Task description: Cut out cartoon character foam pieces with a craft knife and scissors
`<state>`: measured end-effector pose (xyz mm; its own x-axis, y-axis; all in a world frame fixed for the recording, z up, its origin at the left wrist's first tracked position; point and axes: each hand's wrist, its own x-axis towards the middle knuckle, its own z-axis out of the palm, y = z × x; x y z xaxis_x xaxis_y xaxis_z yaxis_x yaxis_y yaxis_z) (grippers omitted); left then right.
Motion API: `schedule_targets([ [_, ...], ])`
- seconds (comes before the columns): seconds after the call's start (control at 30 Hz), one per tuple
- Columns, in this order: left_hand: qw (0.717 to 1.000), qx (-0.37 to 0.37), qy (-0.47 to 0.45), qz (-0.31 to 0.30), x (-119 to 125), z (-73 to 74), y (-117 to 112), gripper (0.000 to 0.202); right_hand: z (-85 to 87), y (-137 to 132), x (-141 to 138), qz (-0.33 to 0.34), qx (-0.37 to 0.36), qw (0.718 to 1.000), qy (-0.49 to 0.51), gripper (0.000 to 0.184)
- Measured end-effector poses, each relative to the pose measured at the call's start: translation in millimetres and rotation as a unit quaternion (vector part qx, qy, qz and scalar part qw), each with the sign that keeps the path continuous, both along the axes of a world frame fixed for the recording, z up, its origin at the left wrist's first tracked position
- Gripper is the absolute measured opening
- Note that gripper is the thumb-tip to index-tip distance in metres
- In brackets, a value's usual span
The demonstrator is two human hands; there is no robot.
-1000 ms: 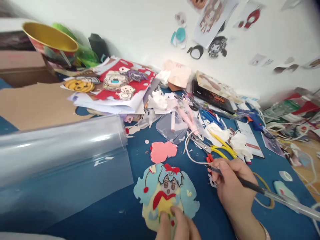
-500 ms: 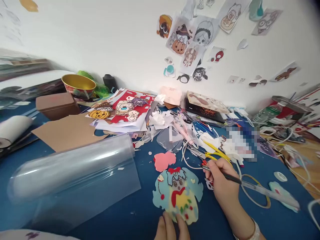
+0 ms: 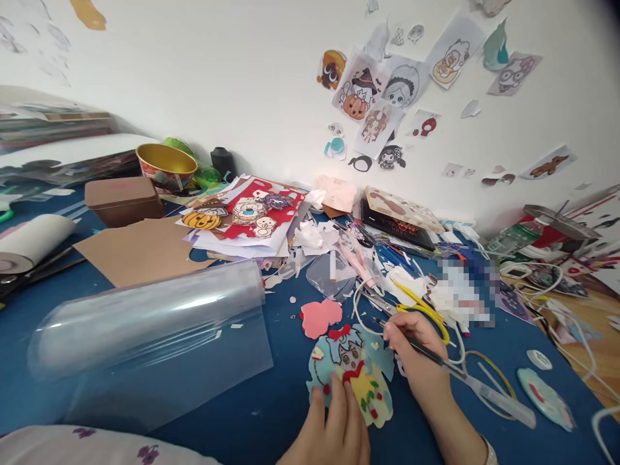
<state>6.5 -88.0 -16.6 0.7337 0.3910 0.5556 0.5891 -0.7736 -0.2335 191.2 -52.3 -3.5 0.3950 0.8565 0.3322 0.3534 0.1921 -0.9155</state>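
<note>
A light-blue and yellow cut-out figure (image 3: 380, 381), with a blue-haired face and a red bow, lies flat on the blue table (image 3: 227, 413). My left hand (image 3: 334, 423) rests on its lower left part, fingers stretched out. Held like a pen in my right hand (image 3: 421, 352) is a slim pen-like tool (image 3: 477, 387) with a dark front and a clear rear end. Its tip points left, above the table just beyond the figure. Behind the figure lies a pink cut-out shape (image 3: 320, 318). Yellow-handled scissors (image 3: 419, 303) lie beyond my right hand.
A clear plastic roll (image 3: 150, 316) covers the left front, with brown card (image 3: 140, 252) behind it. Paper scraps (image 3: 310, 236), a white cable (image 3: 357, 303) and blurred-out items crowd the back right. A pale-blue cut-out (image 3: 545, 397) lies at right.
My left hand has moved up onto the figure, covering more of it. The figure sits slightly farther right in view. A red bit seen at the tool's tip earlier no longer shows there.
</note>
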Motion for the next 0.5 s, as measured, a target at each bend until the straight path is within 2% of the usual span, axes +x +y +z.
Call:
schedule_targets([
  [0.13, 1.000, -0.008, -0.010, -0.013, 2, 2.7, 4, 0.025, 1.6, -5, -10, 0.051, 0.025, 0.998, -0.006, 0.011],
  [0.23, 0.999, 0.002, -0.038, -0.012, 8, -8.0, 0, 0.023, 7.3, -7, -12, 0.135, 0.016, 0.990, -0.027, 0.007],
  [0.27, 0.999, 0.003, -0.050, -0.007, 10, -12.2, -3, 0.024, 10.2, -6, -12, 0.185, 0.012, 0.981, -0.052, 0.004],
  [0.33, 0.998, -0.001, -0.068, 0.005, 13, -18.5, -7, 0.027, 16.1, -2, -11, 0.299, 0.017, 0.942, -0.150, 0.008],
  [0.4, 0.998, -0.008, -0.069, 0.011, 13, -20.2, -9, 0.030, 19.9, 6, -12, 0.332, 0.022, 0.922, -0.199, 0.019],
  [0.5, 0.999, -0.008, -0.035, 0.010, 9, -17.0, -8, 0.024, 19.8, 17, -19, 0.341, 0.027, 0.908, -0.242, 0.029],
])
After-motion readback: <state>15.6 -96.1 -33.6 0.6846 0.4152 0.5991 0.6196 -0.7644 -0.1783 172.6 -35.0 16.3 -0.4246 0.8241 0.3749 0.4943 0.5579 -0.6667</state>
